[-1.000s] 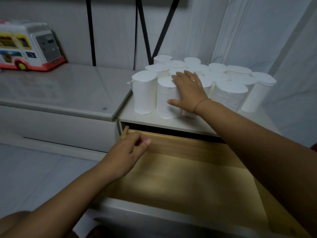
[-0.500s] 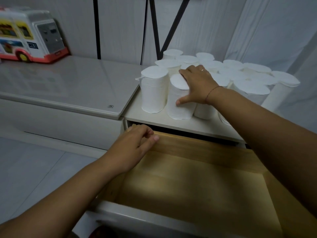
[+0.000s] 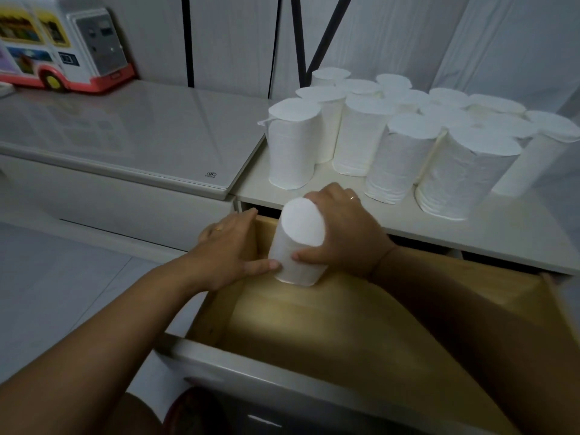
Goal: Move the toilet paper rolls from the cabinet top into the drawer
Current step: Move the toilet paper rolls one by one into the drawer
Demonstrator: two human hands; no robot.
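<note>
Taken off the pale cabinet top within the last second and brought down over the open light-wood drawer, at about 11 o'clock in it: one white cylindrical toilet paper roll, tilted. Grasped around its right side by the right hand, thumb across the front. Left hand relaxed, fingers flat over the drawer's left wall, thumb tip touching the roll. Probably the first transfer, nearly done; no other roll visible in the drawer. Cluster of upright white rolls left at 1 o'clock. Hidden: the roll's base, so contact with the drawer floor unclear. Cut off: the drawer's near-right corner.
</note>
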